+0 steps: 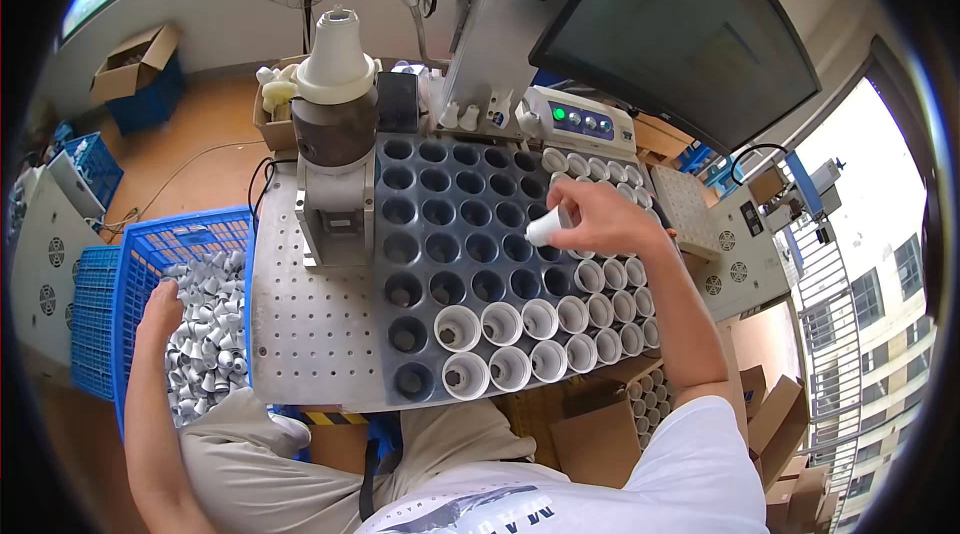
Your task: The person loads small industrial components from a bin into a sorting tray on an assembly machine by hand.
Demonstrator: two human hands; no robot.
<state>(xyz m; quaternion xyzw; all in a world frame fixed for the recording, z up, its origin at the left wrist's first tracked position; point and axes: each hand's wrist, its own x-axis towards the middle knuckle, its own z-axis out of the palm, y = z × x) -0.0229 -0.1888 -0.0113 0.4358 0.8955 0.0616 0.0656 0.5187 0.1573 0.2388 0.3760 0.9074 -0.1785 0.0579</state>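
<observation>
My right hand (603,218) is closed around a white plastic bulb housing (545,227), its narrow end pointing left. It is over a dark tray (463,262) with rows of round holes. Wide-mouthed white housings (540,319) fill the tray's right columns and part of its two front rows; the other holes at left show dark. At the left, my left hand (162,310) is inside the blue crate (187,224), at a heap of small white-grey bulb housings (208,339). Its fingers look curled, and what they hold, if anything, is hidden.
A machine fixture with a white cone (335,54) stands behind the perforated metal plate (305,334). Behind the tray are a control box (580,122) with a green light and a large monitor (685,29). Cardboard boxes (600,444) lie below the table at right.
</observation>
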